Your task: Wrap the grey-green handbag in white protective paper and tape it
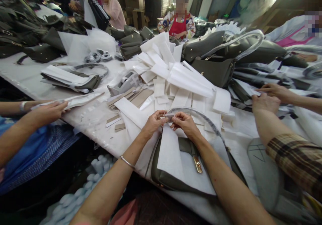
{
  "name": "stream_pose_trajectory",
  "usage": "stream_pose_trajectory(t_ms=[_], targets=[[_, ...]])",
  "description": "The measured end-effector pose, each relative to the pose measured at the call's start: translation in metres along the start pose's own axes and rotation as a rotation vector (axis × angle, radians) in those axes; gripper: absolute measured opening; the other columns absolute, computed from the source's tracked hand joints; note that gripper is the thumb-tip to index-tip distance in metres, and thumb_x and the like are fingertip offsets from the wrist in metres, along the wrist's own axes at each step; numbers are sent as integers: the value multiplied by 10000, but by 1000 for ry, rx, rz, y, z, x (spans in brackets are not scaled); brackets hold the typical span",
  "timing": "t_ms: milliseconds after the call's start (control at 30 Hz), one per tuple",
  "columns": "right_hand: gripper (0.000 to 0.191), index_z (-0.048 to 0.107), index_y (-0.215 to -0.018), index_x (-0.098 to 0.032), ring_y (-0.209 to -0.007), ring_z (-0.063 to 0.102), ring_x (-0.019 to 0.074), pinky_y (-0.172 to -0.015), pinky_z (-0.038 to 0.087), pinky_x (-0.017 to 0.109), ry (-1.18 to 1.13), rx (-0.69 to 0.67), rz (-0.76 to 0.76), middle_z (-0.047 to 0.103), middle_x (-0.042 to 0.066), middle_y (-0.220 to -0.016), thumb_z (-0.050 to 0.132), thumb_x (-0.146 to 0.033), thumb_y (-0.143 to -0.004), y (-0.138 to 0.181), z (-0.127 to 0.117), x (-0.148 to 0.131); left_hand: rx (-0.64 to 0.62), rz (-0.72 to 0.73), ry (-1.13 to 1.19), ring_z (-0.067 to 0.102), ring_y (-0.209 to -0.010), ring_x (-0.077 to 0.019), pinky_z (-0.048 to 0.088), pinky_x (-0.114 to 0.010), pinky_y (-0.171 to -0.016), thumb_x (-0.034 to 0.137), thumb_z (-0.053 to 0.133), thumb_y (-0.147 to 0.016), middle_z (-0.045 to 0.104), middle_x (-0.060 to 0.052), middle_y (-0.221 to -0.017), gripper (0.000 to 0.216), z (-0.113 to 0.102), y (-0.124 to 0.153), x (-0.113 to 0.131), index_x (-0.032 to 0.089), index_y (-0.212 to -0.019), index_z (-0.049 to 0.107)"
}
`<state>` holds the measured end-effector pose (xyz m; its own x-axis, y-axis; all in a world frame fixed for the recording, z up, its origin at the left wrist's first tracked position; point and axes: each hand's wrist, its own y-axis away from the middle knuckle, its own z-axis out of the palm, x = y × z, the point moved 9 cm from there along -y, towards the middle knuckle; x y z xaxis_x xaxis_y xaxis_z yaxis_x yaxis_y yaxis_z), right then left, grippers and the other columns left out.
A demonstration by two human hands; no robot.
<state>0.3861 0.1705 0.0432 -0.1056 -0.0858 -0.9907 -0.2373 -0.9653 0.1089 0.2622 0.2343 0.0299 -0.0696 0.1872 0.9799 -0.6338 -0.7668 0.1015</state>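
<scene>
An olive-green handbag [186,179] lies in front of me on the table, partly covered by a white sheet [170,154] and showing a gold clasp [197,164]. Its wrapped handle [201,116] arches up behind my hands. My left hand [154,123] and my right hand [184,124] meet above the bag. Both pinch the near end of the wrapped handle, fingers closed on it. A thin bangle sits on my left wrist.
A heap of white paper pieces [173,74] covers the table middle, with a tape dispenser [125,82] and cardboard strips [136,97]. More green bags [213,67] lie behind. A co-worker's hands [47,112] work at left, another's [266,101] at right. Two people sit opposite.
</scene>
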Motion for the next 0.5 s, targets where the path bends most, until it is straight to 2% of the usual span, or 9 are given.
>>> stream_pose_trajectory(t_ms=[67, 167, 233, 333, 400, 500], targets=[[409, 606, -739, -179, -511, 615, 132, -514, 527, 259, 35, -25, -7, 661, -13, -601, 799, -526, -640, 0, 6, 0, -3, -25, 99, 549, -672, -88, 441, -228, -650, 510, 660, -815, 665, -82, -1115, 482, -9, 3, 0, 155, -1141, 640], [329, 628, -703, -174, -483, 574, 108, -489, 482, 229, 99, -55, -26, 636, -27, -578, 792, -456, -665, -1, 18, 1, -28, 16, -45, 516, -631, -80, 428, -223, -592, 533, 541, -895, 662, -81, -1078, 451, -15, 9, 13, 152, -1083, 692], [269, 625, -688, -177, -487, 572, 104, -482, 455, 217, 138, -66, -35, 630, -34, -581, 779, -397, -684, 0, 25, 3, -60, 125, -274, 565, -713, -108, 458, -228, -628, 460, 527, -921, 654, -80, -1093, 372, -13, 15, 29, 166, -1047, 717], [187, 619, -693, -185, -492, 581, 110, -490, 442, 217, 172, -70, -42, 638, -37, -582, 753, -316, -693, 0, 29, 7, -146, 330, -712, 631, -946, -161, 507, -265, -814, 283, 520, -930, 585, -59, -1289, 244, 6, 30, 55, 235, -1042, 731], [153, 652, -784, -188, -496, 588, 118, -504, 447, 226, 170, -63, -43, 650, -38, -586, 735, -272, -687, -1, 27, 9, -204, 400, -1012, 648, -976, -161, 518, -270, -840, 173, 474, -931, 514, -19, -1409, 323, 20, 41, 61, 305, -1118, 702], [303, 697, -967, -179, -489, 580, 128, -524, 463, 247, 136, -49, -26, 639, -46, -556, 719, -269, -679, -2, 23, 11, -221, 427, -1260, 661, -970, -153, 544, -245, -776, 78, 414, -919, 410, 8, -1520, 476, 29, 54, 64, 362, -1240, 621]])
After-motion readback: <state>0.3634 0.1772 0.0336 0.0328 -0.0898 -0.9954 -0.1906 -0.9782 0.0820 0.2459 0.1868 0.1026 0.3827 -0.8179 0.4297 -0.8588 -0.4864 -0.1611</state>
